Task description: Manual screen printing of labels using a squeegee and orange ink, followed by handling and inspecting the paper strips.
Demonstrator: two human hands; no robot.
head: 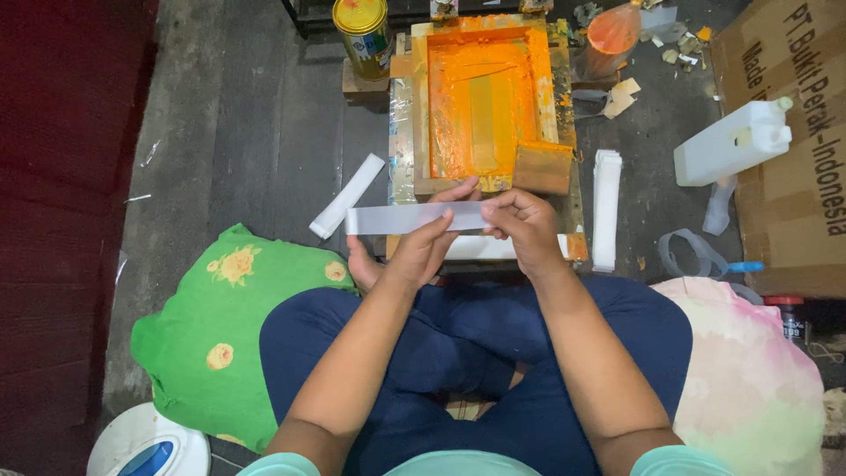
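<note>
While both hands (476, 234) hold white strip (405, 218), frame (421, 106) – orange ink inside, yellow can (362, 33) nearby

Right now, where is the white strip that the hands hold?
The white strip lies level between both hands, left hand and right hand, just before the orange-inked screen frame.

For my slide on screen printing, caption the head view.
Both hands hold a white strip before an orange-inked screen frame.

My two bare forearms, left hand (414, 256) and right hand (524, 231) without rings or gloves, short pale teal sleeves at my shoulders, same teal shirt hem below, dark navy trousers over my crossed legs
</note>
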